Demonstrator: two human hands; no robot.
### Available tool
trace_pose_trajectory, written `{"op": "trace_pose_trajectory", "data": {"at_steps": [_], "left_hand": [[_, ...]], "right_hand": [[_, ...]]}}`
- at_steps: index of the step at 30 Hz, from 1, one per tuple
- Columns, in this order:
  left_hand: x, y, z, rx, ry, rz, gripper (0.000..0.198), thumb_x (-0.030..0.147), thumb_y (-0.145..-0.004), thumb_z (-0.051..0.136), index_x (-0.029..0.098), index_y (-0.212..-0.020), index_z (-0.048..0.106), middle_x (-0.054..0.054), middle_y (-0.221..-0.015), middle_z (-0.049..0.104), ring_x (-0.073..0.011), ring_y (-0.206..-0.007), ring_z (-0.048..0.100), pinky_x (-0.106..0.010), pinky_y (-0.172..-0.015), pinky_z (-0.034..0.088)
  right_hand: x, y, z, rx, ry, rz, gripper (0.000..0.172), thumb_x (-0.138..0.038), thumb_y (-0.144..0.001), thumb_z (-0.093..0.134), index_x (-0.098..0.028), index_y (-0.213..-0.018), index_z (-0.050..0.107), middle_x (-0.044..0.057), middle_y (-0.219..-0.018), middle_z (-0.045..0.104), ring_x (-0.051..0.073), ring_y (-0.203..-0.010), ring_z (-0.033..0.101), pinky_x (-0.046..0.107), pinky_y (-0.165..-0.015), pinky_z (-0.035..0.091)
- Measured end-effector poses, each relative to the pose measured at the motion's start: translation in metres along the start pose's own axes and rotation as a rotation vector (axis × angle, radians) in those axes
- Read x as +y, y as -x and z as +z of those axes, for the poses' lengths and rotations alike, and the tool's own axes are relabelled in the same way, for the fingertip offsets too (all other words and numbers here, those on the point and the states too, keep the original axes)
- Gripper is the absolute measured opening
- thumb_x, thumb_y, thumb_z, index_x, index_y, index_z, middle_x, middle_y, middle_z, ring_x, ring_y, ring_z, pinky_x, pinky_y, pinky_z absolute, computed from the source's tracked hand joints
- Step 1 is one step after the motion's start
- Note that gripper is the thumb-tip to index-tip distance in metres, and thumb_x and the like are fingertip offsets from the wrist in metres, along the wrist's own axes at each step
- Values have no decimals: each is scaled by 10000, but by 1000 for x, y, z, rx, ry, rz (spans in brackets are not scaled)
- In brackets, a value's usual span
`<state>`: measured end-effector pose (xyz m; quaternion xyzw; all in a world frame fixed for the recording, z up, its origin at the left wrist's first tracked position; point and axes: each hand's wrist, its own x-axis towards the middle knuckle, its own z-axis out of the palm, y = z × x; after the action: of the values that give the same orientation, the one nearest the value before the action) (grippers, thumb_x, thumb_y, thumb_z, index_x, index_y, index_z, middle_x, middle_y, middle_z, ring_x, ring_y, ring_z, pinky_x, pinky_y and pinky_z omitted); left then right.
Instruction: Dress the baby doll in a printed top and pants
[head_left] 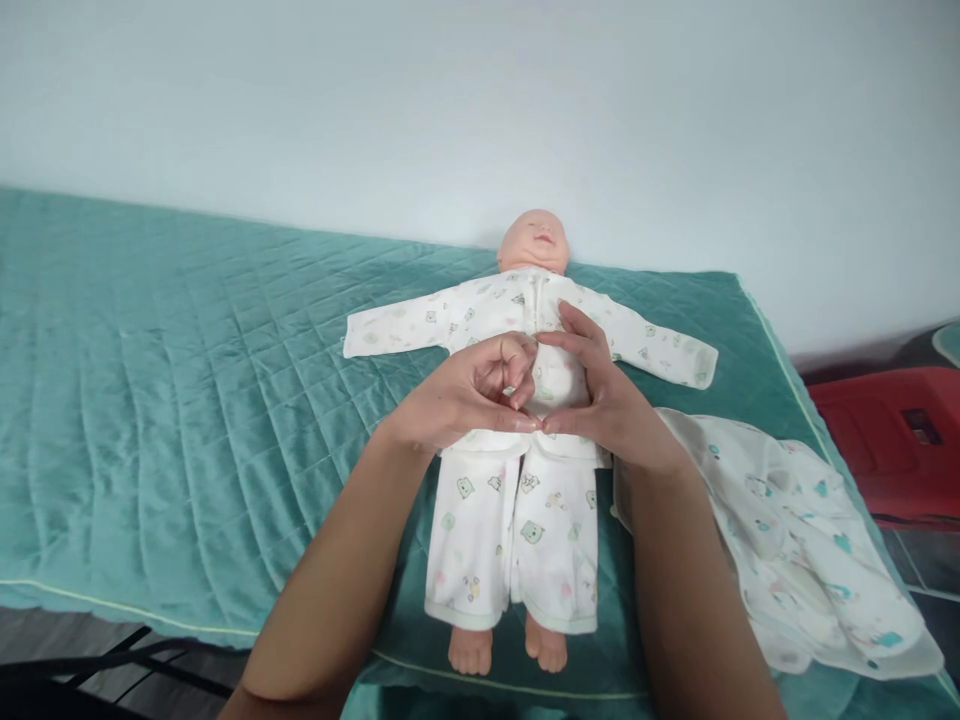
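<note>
As both forearms reach up from the lower edge, angled inward, they flank a dressed doll (559, 380) lying face up. Nearest: the doll's bare feet (470, 650), toes toward the wearer, on a green quilted cover (187, 420). Next, white printed trousers (480, 540), legs straight, slightly apart.

Over the belly, left hand (469, 395): wrist bent inward, fingers curled, thumb straight and pointing right. Grip narrow; cannot tell whether anything is pinched in it. Right hand (607, 395) faces it, thumb and fingers spread wide in a C, no object seen between them. Thumb tips meet or nearly so; right index tip close to the left knuckles. Contact with the white jacket (487, 310) below: cannot tell.

To the right of the right forearm, a rumpled white patterned cloth (795, 560). Farther up, jacket sleeves stretched out to both sides. Doll's head (532, 245) near the pale wall (450, 120); a red object (885, 430) beyond the cover's right edge.
</note>
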<state>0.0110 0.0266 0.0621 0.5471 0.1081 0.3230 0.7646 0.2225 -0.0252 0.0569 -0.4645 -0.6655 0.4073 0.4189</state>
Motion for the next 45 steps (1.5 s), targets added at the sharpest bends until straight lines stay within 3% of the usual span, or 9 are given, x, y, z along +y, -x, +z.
{"op": "trace_pose_trajectory", "data": {"at_steps": [10, 14, 18, 23, 31, 35, 39, 42, 45], "left_hand": [[-1, 0, -4, 75, -62, 44, 377, 88, -689, 858, 185, -821, 518, 7, -952, 453, -68, -754, 543, -211, -640, 560], [-4, -3, -8, 325, -259, 206, 324, 186, -738, 840, 192, -828, 529, -16, -993, 532, -108, -809, 590, -252, -700, 564], [-8, -6, -11, 549, -681, 348, 128, 217, -854, 711, 209, -883, 586, -61, -1140, 599, -194, -1083, 599, -338, -906, 539], [-14, -9, -10, 453, -1163, 348, 166, 209, -946, 577, 237, -1103, 623, -95, -1359, 574, -244, -1350, 482, -476, -1177, 360], [-13, -8, -2, 375, -1278, 309, 210, 217, -953, 563, 245, -1158, 601, -113, -1489, 491, -269, -1433, 406, -495, -1191, 345], [-12, -9, 3, 345, -1346, 284, 235, 244, -968, 549, 255, -1189, 627, -111, -1494, 493, -287, -1445, 389, -506, -1191, 328], [-13, -10, 3, 364, -1367, 290, 146, 318, -978, 562, 244, -1079, 638, -103, -1474, 517, -280, -1434, 401, -495, -1184, 330], [-15, -10, 3, 374, -1377, 292, 132, 342, -977, 573, 235, -1023, 635, -99, -1470, 519, -270, -1424, 409, -483, -1179, 332], [-16, -10, 3, 361, -1395, 284, 182, 387, -953, 620, 252, -1072, 646, -90, -1486, 499, -277, -1430, 397, -487, -1180, 326]], "right_hand": [[8, -1, -1, 66, 30, -66, 692, -534, -714, 868, -411, -1334, 584, -53, -1668, 244, 278, -1575, 191, 510, -1284, 249], [17, -4, 3, 220, -12, -81, 527, -509, -854, 745, -369, -1329, 563, -1, -1643, 303, 253, -1532, 305, 490, -1238, 345], [18, -6, 14, 298, 142, -111, 493, -437, -889, 717, -345, -1342, 545, 32, -1622, 345, 241, -1530, 298, 507, -1266, 266], [7, -6, 29, 349, 342, -135, 491, -435, -893, 707, -317, -1335, 529, 71, -1587, 392, 262, -1499, 342, 545, -1244, 282], [-5, -10, 47, 556, 424, -32, 208, -432, -928, 623, -240, -922, 544, 138, -1486, 502, 301, -1314, 545, 500, -1011, 501], [0, -13, 44, 622, 172, -15, 189, -379, -880, 657, -230, -819, 558, 90, -1409, 588, 249, -1156, 633, 438, -978, 515], [19, -15, 34, 819, -249, 12, 221, -353, -823, 685, -224, -759, 517, 62, -1273, 669, 228, -1159, 630, 404, -1006, 485], [35, -11, 29, 966, -332, 91, 237, -356, -774, 709, -218, -764, 517, 51, -1242, 670, 216, -1117, 628, 378, -972, 483], [48, -3, 25, 969, -300, 124, 276, -401, -763, 713, -216, -761, 509, 49, -1192, 678, 210, -1079, 624, 357, -923, 493]]}}
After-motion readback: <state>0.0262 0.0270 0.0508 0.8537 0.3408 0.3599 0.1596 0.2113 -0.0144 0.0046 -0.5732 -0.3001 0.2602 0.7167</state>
